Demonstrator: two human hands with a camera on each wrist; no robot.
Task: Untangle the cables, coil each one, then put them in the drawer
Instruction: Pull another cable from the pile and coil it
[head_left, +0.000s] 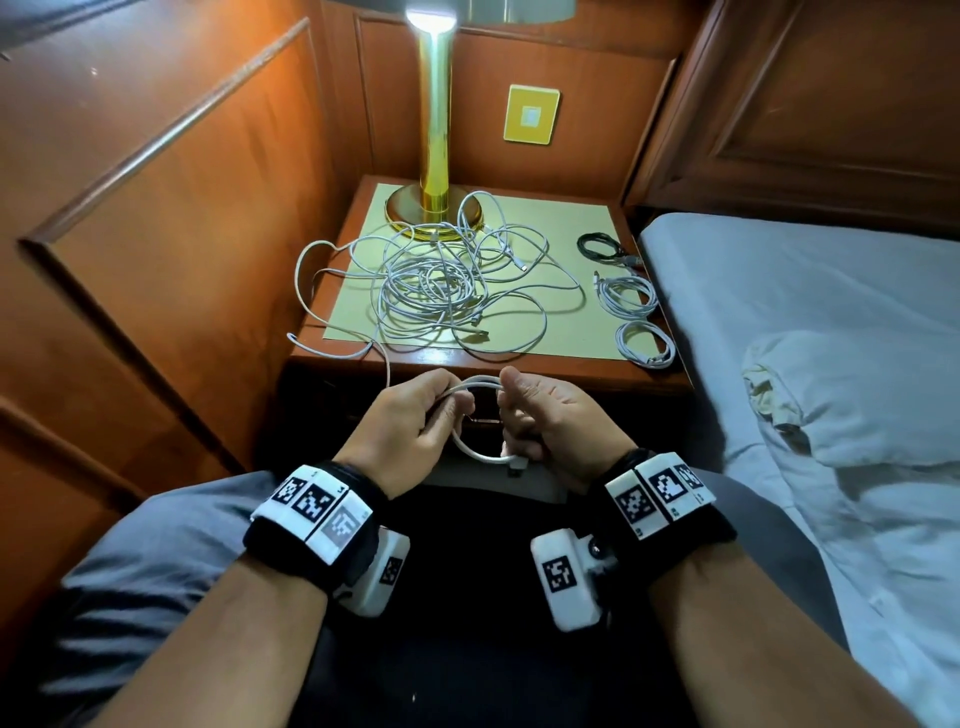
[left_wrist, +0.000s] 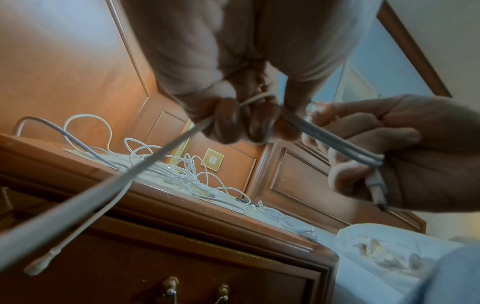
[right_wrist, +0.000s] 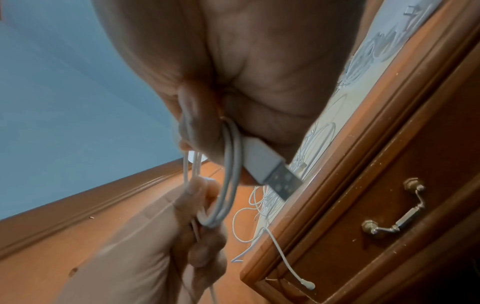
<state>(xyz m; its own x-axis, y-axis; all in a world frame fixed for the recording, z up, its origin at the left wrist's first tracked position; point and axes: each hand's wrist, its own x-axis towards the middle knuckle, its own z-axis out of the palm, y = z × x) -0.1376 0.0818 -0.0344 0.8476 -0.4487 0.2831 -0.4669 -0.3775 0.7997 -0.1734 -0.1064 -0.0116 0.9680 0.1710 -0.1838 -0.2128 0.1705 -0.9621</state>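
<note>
A half-wound white cable coil (head_left: 480, 384) hangs between my hands in front of the nightstand (head_left: 571, 365). My left hand (head_left: 441, 410) grips its left side, fingers curled round the strands (left_wrist: 241, 125). My right hand (head_left: 514, 413) grips the right side and traps the USB plug (right_wrist: 272, 172) against the loops. The cable's loose length runs from my left hand up to a big tangle of white cables (head_left: 447, 280) on the nightstand. The drawer (right_wrist: 389, 236) below is closed, its brass handle (right_wrist: 394, 207) hanging down.
Three finished coils lie along the nightstand's right edge: one black (head_left: 602, 245), two white (head_left: 626, 296) (head_left: 645, 345). A brass lamp (head_left: 434, 130) stands at the back. A bed (head_left: 805, 291) with a pillow (head_left: 857, 405) is on the right, wood panelling (head_left: 182, 208) on the left.
</note>
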